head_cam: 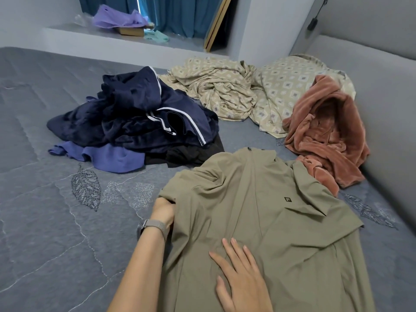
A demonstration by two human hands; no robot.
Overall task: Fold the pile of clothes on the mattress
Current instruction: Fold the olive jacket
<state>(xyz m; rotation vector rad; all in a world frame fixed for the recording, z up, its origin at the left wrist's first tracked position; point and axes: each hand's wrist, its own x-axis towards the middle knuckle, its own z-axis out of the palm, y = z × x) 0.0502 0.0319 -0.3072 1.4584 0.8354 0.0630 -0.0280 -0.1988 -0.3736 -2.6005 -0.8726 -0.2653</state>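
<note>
An olive green shirt (258, 212) with a small black logo lies spread on the grey mattress (56, 221) in front of me. My left hand (163, 211) grips the shirt's left sleeve edge, its fingers hidden under the cloth; a watch sits on that wrist. My right hand (238, 275) lies flat with straight fingers on the shirt's lower middle. A pile of dark navy clothes (135, 118) with white stripes sits behind, on top of a blue-purple garment (112, 157) and a black one (186, 154).
A rust-pink fleece garment (326, 136) lies crumpled by the grey padded wall on the right. Beige patterned bedding (243, 88) sits at the back. A ledge (108, 36) behind the mattress holds purple cloth, a box and a teal item, before teal curtains.
</note>
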